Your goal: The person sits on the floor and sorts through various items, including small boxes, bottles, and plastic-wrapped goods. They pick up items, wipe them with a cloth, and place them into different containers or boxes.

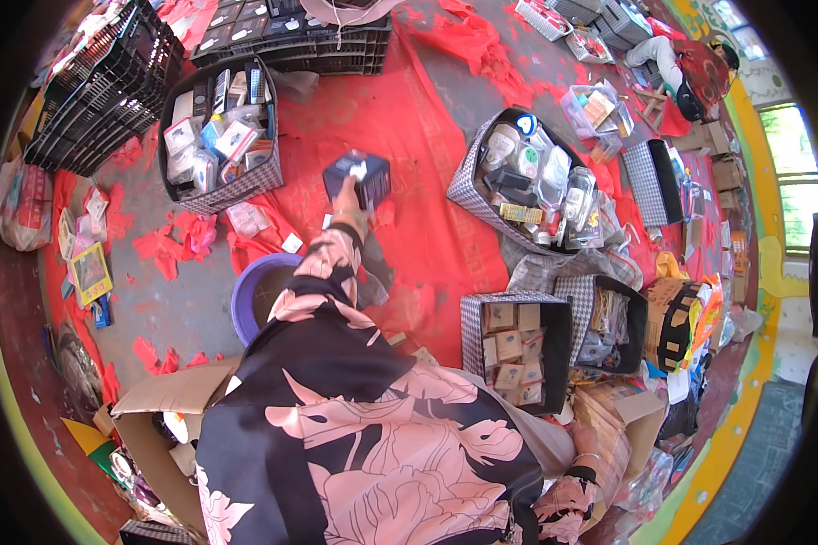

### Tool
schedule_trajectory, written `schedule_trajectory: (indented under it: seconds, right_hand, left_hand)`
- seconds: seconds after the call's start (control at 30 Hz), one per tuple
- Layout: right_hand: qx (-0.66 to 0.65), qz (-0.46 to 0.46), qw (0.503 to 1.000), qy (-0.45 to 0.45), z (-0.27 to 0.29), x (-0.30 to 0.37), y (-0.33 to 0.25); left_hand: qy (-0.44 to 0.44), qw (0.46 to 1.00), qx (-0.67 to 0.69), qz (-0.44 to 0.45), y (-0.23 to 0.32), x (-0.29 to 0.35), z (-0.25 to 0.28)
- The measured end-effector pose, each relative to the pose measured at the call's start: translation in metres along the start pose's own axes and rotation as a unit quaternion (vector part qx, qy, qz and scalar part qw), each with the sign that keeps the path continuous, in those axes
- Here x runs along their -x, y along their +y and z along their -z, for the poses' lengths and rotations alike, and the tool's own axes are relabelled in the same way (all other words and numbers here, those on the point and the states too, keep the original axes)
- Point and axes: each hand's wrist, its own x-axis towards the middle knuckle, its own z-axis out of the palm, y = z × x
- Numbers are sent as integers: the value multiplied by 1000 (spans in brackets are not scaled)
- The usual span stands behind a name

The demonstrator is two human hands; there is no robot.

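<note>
My left hand (346,202) is stretched forward over the red cloth (427,136) and grips a small dark box (358,174) with a white mark on its face. The box is held in the air between two checkered baskets. My right hand (584,442) is low at the right, by my side, resting on a brown cardboard package (613,420); whether its fingers close on it I cannot tell. My black and pink flowered sleeves and dress fill the lower middle of the view.
A checkered basket (245,186) of small packaged items stands at the upper left, another (471,182) at the right, and a third (473,318) with brown boxes is near me. Black crates (100,91) stand behind. A purple tub (250,291) and an open carton (145,409) are at my left. A seated person (686,68) is far right.
</note>
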Motion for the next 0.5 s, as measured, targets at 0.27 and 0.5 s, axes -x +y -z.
schedule_trajectory:
  seconds: [0.27,0.5]
  right_hand:
    - [-313,-180,929,79,37,31,-37]
    - [-343,-140,923,109,51,23,-37]
  left_hand:
    - [-103,978,155,-94,76,-1,-126]
    - [-203,977,65,-10,-84,-23,-59]
